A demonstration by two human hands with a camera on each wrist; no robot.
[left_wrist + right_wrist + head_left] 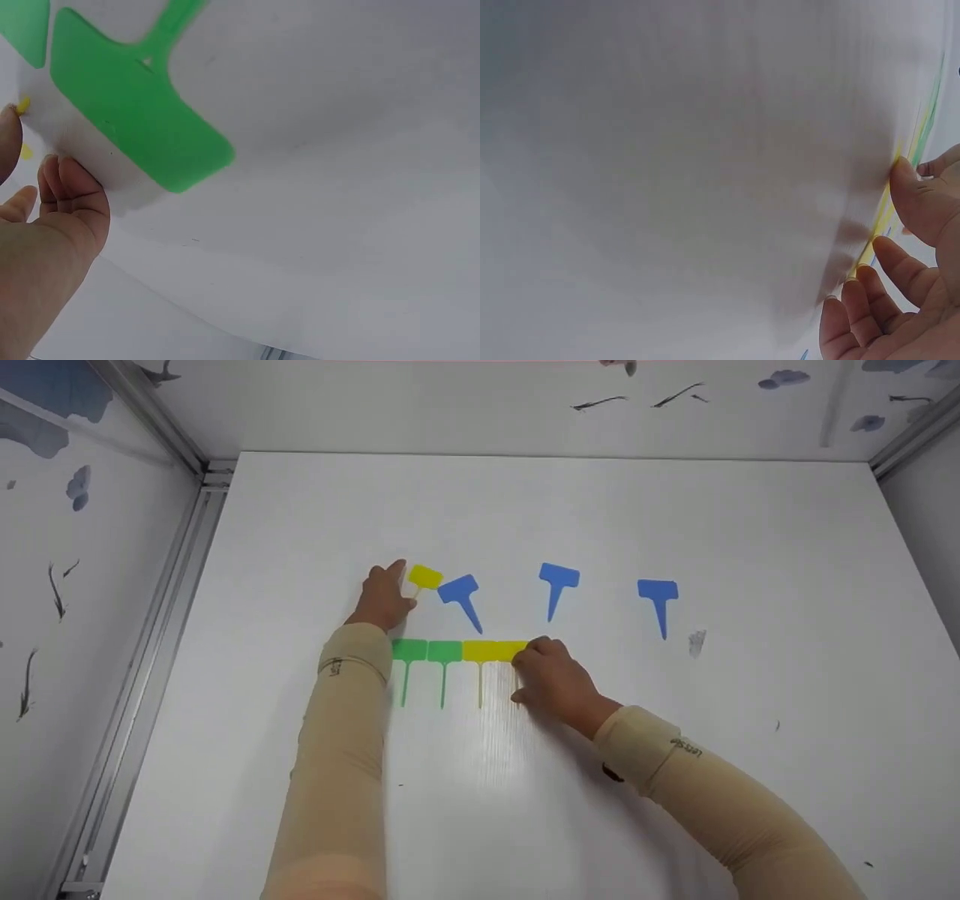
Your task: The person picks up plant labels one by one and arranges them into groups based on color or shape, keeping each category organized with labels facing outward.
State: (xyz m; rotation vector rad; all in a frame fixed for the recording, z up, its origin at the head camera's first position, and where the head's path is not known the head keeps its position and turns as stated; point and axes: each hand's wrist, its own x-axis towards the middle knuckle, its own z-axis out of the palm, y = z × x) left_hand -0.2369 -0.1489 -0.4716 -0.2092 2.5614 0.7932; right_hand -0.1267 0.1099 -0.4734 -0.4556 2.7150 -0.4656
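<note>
My left hand [381, 598] lies beside a yellow plant label [425, 577], its thumb at the label's thin stem and its index finger stretched out past it. In the left wrist view a green plant label [127, 105] is close by. My right hand [559, 679] touches the yellow plant label [512, 649] at the right end of a row, fingertips on its head and thumb low by its stem, partly covering it. Left of it in the row lie another yellow label [480, 651] and two green labels [444, 651], heads side by side, stems towards me.
Three blue T-shaped plant labels lie apart behind the row: a tilted one [460, 589] next to the loose yellow label, one [559, 577] in the middle and one [658, 589] at the right. Patterned white panels [67, 585] border the white table [480, 817].
</note>
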